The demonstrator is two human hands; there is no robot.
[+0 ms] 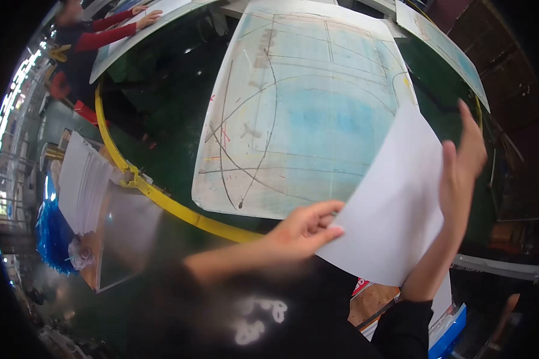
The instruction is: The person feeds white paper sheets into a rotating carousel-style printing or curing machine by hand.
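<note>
Overhead, two bare hands hold one white sheet of paper [392, 197] above a worktable.

Left hand [302, 228] pinches the sheet's lower left edge at about 8 o'clock of the sheet; right hand [461, 164] lies open and flat along its right edge at 3 o'clock. Beyond, at 12 o'clock, lies a marked pale-blue table top [299, 102]. At 10 o'clock, another person's red sleeves [105, 30] rest on a second table.
</note>
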